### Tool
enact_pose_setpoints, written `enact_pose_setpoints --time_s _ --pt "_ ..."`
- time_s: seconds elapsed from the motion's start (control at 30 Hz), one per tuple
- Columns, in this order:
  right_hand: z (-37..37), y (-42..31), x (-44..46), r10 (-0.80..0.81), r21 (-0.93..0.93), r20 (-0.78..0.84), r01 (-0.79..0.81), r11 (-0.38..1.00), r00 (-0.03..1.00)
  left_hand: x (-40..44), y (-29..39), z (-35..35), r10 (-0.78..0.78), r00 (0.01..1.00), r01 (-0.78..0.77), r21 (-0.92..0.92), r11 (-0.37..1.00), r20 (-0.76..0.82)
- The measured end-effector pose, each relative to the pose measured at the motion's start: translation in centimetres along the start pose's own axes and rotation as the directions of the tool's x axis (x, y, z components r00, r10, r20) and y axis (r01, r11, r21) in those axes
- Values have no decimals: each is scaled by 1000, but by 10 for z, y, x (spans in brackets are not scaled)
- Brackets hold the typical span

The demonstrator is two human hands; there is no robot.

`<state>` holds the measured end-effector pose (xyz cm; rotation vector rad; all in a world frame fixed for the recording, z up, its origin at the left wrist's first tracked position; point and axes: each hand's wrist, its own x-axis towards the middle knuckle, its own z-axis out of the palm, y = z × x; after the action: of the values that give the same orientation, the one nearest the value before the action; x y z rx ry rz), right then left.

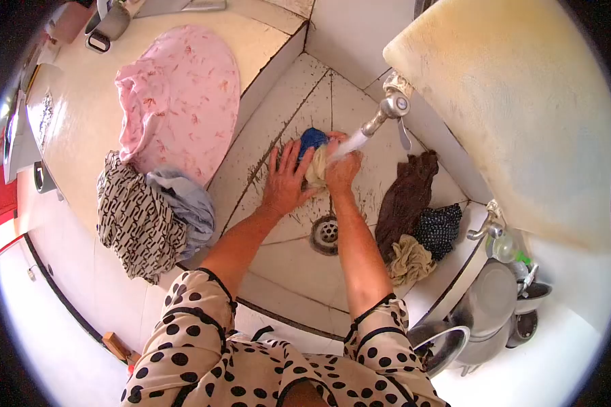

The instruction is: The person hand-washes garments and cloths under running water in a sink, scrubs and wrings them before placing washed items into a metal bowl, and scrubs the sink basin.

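A bunched wet cream cloth (316,171) lies on the tiled sink floor, with a blue cloth (312,140) against its far side. I cannot tell whether the two are one piece. My left hand (286,180) rests flat with fingers spread, its fingertips touching the bundle's left side. On the other side, my right hand (343,168) is closed on the cream cloth. Water runs from the tap (392,107) onto that hand and the bundle; the stream and the hand hide part of the cloth.
A drain (324,235) sits nearer me. Right of it lie a brown cloth (407,197), a dark dotted cloth (438,230) and a beige cloth (410,261). On the left counter are a pink floral cloth (197,102), a patterned cloth (139,217) and a grey-blue cloth (187,210). Metal pots (489,298) stand right.
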<state>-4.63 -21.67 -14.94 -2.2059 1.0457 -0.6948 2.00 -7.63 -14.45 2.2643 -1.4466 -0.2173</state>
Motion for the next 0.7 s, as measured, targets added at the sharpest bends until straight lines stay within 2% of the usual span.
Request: enact_pose_setpoints --time_s 0.13,0.23,0.27,0.37,0.47,0.57,0.7 --pt "-6 12 -22 100 134 79 -110 985 992 -1 1 0 -14 1000 13 -22 1000 -17" --pt "-32 -2 -61 104 239 49 -112 965 993 -2 5 -8 -51 996 51 9 999 78" --pt "-44 -10 -66 171 311 120 -201 929 978 -3 3 -9 -30 998 32 -36 999 56" --pt "-54 1 -84 332 467 172 -373 802 928 -2 9 -14 -23 998 23 -4 1000 58" --pt "-64 16 -83 413 513 277 -497 700 867 -2 5 -6 11 999 -11 17 1000 30" --pt "-69 20 -77 448 664 317 -533 525 836 -4 3 -2 40 999 -40 18 999 -1" --pt "-66 27 -70 463 598 336 -565 569 820 -7 0 1 63 998 -63 16 998 -9"
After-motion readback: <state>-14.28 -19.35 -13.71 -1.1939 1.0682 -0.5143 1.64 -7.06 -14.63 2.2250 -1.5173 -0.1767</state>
